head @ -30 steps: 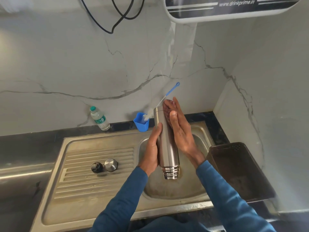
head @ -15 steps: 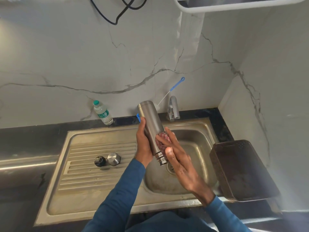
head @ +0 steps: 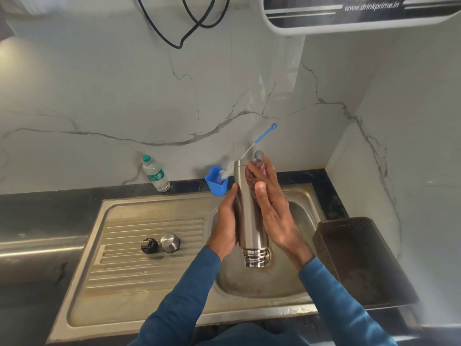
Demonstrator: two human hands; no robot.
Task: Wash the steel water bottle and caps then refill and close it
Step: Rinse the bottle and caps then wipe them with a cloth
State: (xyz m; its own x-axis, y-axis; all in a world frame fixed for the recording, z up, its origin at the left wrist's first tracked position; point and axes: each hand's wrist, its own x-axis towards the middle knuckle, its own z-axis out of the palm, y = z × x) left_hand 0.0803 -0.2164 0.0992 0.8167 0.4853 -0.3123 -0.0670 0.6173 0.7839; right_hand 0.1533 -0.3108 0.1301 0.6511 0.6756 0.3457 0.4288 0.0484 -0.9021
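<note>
While the left hand grips the steel bottle around its body, holding it over the sink with its threaded mouth pointing down toward the person, the right hand presses a reddish scrubber against the upper side of the bottle, fingers nearly straight and thumb laid across the scrubber. On the ribbed draining board to the left, a black cap and a steel cap sit just beside each other, well apart from the bottle.
</note>
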